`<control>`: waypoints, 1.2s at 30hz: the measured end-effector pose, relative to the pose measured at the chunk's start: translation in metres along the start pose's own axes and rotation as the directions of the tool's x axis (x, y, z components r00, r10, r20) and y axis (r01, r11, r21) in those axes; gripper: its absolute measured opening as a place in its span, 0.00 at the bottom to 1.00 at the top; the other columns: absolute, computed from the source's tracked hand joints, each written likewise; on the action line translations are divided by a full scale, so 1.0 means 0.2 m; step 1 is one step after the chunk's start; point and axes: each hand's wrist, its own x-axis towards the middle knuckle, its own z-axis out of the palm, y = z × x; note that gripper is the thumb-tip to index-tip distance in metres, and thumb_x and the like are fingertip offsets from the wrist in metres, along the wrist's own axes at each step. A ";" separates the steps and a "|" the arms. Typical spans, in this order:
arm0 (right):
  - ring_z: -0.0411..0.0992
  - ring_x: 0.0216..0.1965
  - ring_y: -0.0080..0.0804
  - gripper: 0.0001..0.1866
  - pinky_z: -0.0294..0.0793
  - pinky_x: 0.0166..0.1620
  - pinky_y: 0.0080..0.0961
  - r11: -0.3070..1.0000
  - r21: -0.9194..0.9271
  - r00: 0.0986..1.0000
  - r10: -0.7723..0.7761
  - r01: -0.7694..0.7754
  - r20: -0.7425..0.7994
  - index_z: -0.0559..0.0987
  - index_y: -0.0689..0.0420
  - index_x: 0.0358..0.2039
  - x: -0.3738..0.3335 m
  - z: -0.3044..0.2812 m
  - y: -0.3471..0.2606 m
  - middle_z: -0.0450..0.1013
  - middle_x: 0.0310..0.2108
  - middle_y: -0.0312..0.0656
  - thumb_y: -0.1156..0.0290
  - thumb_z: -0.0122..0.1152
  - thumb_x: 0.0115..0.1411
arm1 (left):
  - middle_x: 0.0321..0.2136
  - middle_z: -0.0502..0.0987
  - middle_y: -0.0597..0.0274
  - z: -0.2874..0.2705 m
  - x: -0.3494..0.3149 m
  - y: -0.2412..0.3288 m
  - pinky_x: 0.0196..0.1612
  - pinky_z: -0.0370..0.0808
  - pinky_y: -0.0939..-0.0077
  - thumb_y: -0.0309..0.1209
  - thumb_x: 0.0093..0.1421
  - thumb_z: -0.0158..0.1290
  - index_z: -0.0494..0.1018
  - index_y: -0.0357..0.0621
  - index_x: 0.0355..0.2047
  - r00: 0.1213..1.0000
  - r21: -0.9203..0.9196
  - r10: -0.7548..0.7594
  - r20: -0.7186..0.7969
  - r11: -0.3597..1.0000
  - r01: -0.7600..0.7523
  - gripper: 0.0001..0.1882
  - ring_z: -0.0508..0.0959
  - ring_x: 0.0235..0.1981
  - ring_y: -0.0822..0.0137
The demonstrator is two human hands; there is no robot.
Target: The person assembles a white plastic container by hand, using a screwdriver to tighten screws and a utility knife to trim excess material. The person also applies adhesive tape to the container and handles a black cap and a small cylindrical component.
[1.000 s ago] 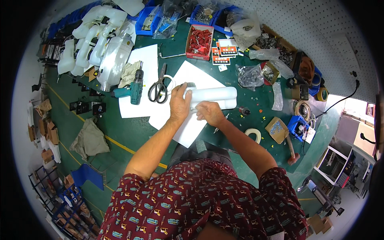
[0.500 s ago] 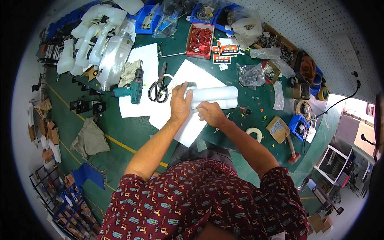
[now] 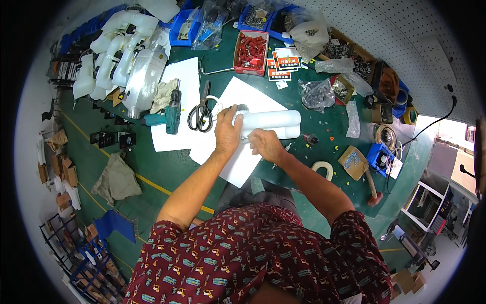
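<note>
A white plastic container [image 3: 276, 120], long and rounded with a groove along it, lies on its side on white paper [image 3: 238, 169] over the green bench. My left hand [image 3: 228, 130] grips its left end, thumb over the near face and fingers around the back by a dark round fitting [image 3: 242, 107]. Against the container's near side, my right hand [image 3: 267, 145] is closed in a pinch. Whatever lies between those fingers is too small to make out. Left of my left hand are black-handled scissors [image 3: 202, 112] and a teal power drill [image 3: 172, 114].
Farther back stand a red-filled parts box [image 3: 251, 53], blue bins [image 3: 183, 29] and plastic bags [image 3: 317, 96]. White containers [image 3: 109, 58] crowd the far left. To the right lie a tape roll [image 3: 322, 170], a hammer [image 3: 373, 191] and a cardboard piece [image 3: 352, 162].
</note>
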 end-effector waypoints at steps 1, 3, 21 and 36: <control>0.80 0.23 0.29 0.09 0.80 0.30 0.27 1.000 0.003 1.000 -0.001 0.001 0.013 0.81 0.66 0.39 0.00 0.00 0.00 0.79 0.24 0.42 0.73 0.57 0.70 | 0.59 0.72 0.38 0.00 0.01 0.00 0.63 0.74 0.58 0.38 0.72 0.54 0.73 0.37 0.65 1.000 0.007 -0.001 0.002 1.000 0.001 0.25 0.76 0.59 0.43; 0.80 0.23 0.28 0.09 0.79 0.29 0.26 0.999 0.027 1.000 0.020 -0.021 0.014 0.81 0.66 0.39 0.00 0.01 0.01 0.78 0.24 0.41 0.73 0.57 0.70 | 0.59 0.72 0.38 -0.01 0.01 0.01 0.63 0.74 0.58 0.37 0.72 0.55 0.73 0.37 0.65 1.000 0.009 -0.002 0.007 1.000 0.002 0.25 0.76 0.59 0.43; 0.78 0.42 0.57 0.09 0.76 0.49 0.49 0.774 -0.577 0.956 -0.291 0.259 0.039 0.84 0.60 0.38 -0.03 -0.06 -0.08 0.80 0.36 0.53 0.70 0.59 0.66 | 0.60 0.72 0.36 -0.02 0.01 0.01 0.64 0.74 0.57 0.37 0.71 0.56 0.73 0.37 0.65 1.000 0.002 -0.003 0.028 1.000 0.003 0.25 0.76 0.60 0.42; 0.80 0.41 0.56 0.09 0.79 0.48 0.44 0.944 -0.323 0.973 -0.130 0.064 -0.189 0.84 0.64 0.39 -0.03 0.04 -0.01 0.81 0.38 0.55 0.74 0.62 0.61 | 0.60 0.72 0.36 -0.02 0.01 0.02 0.64 0.74 0.57 0.38 0.73 0.55 0.74 0.37 0.65 0.999 -0.009 -0.012 0.034 1.000 0.012 0.25 0.76 0.60 0.42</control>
